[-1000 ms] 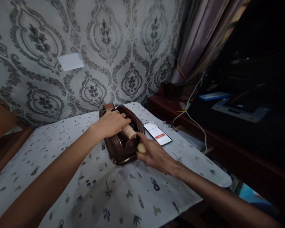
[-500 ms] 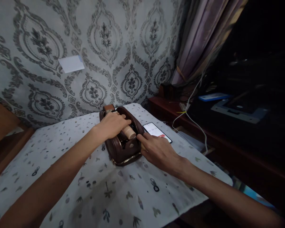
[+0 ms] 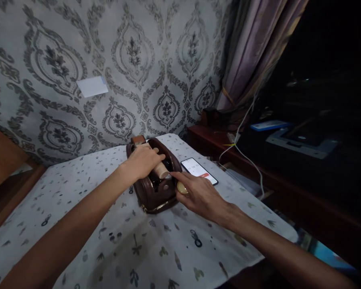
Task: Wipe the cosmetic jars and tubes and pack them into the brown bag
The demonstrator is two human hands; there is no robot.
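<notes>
A: Head view. Where's the bag (image 3: pixel 146 196)?
B: On the printed cloth (image 3: pixel 105 257), brown, top open. Gold zip (image 3: pixel 160 207) runs along its near end.
A: And the tube (image 3: pixel 161 171)?
B: Beige, slanted in the bag's mouth, near end showing.
A: Left hand (image 3: pixel 146 161)?
B: Over the bag's mouth, fingers bent across the tube. Underside hidden; can't tell whether they close on it.
A: Right hand (image 3: pixel 198 194)?
B: Just right of the bag's near end. Curled fingers clamped on a yellow disc (image 3: pixel 182 188), its round face showing. Index finger points at the tube's near end; contact unclear.
A: Around the bag?
B: Phone (image 3: pixel 200 170) right of it, screen lit, partly behind the right hand. White cable (image 3: pixel 249 154) farther right. Patterned wall (image 3: pixel 165 52) behind, pale card (image 3: pixel 92 86) on it, up and left of the bag.
</notes>
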